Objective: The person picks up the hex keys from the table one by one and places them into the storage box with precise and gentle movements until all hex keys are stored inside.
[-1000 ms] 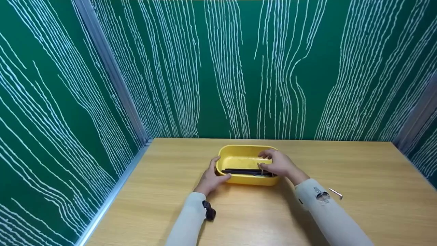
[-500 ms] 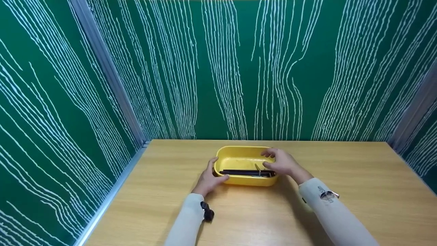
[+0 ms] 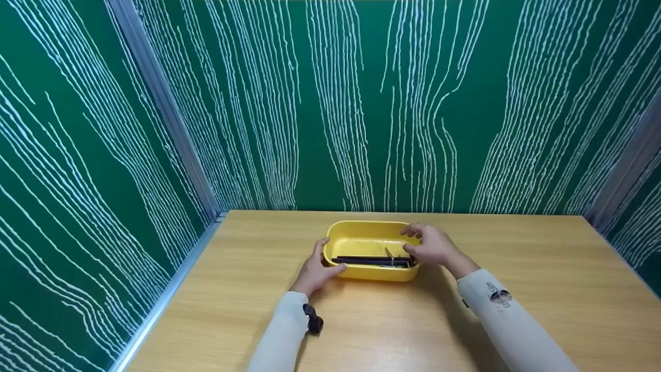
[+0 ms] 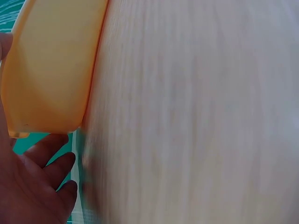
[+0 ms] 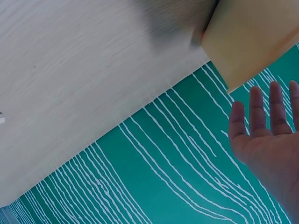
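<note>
A yellow plastic tub (image 3: 377, 272) stands on the wooden table. My left hand (image 3: 316, 271) holds its left end, thumb at the front rim and fingers along the outer side. My right hand (image 3: 433, 245) is over the tub's right end, fingers relaxed and apart, holding nothing. Inside, long black rods (image 3: 356, 260) lie along the front wall. A short brass-coloured piece (image 3: 389, 252) leans across them, with a small silvery piece beside it. In the right wrist view the tub (image 5: 252, 42) is beyond the spread fingers (image 5: 257, 109).
The wooden table (image 3: 258, 243) reaches back to a green wall (image 3: 330, 103) with wavy white lines. Grey metal posts (image 3: 165, 108) stand at the corners. At the left edge of the right wrist view is a small shiny object (image 5: 2, 119), mostly cut off.
My right hand has let go of the thin piece, now leaning in the tub, and moved slightly right. The screw on the table is now hidden behind my right sleeve. My left hand stays put.
</note>
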Demonstrator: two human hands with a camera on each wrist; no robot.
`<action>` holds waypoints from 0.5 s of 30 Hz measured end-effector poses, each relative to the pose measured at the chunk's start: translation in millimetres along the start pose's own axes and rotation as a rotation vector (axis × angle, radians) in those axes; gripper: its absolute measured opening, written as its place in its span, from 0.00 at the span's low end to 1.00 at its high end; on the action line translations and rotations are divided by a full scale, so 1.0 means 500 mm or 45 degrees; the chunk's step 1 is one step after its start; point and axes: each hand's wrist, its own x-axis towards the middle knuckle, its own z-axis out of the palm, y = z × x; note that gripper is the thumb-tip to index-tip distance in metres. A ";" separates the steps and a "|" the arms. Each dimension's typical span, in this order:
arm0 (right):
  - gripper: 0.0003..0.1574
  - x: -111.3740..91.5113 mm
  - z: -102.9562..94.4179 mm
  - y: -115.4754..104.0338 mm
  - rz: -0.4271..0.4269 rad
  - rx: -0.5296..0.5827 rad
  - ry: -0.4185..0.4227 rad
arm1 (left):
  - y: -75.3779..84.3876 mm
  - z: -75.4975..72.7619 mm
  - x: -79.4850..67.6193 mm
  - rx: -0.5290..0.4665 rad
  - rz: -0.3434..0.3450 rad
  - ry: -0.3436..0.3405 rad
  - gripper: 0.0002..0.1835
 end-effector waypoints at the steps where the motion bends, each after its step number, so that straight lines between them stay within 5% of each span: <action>1: 0.19 -0.001 -0.002 0.001 -0.001 -0.004 0.000 | 0.000 0.000 0.000 -0.002 0.000 -0.001 0.52; 15: 0.21 -0.014 -0.028 0.028 -0.033 -0.058 0.036 | 0.001 0.002 -0.002 -0.012 -0.039 -0.001 0.51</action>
